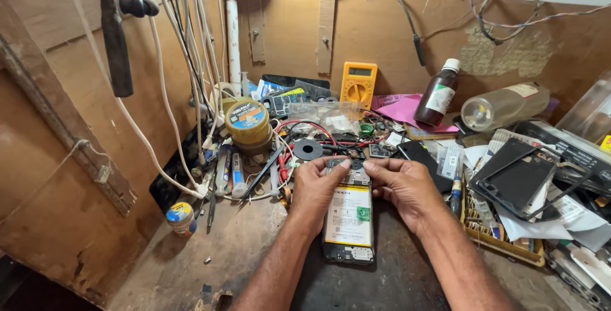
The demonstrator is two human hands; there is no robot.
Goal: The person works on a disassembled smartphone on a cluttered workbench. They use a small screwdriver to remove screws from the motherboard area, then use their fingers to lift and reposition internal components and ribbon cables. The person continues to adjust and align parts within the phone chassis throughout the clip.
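An opened phone (348, 222) lies flat on the dark workbench (394, 273), its back off, showing a white and yellow battery and circuit boards. My left hand (315, 187) rests along the phone's left edge, fingertips pressing on the upper board. On the other side, my right hand (404, 187) has its fingertips on the same upper part. Both hands touch the phone near its top end; neither lifts it.
A yellow multimeter (358, 84) leans on the back wall. A brown bottle (438, 98) and a clear bottle on its side (503, 106) stand at right. Phone frames (517, 177) pile at right, a round tin (248, 122) and small jar (182, 217) at left, cables hang down.
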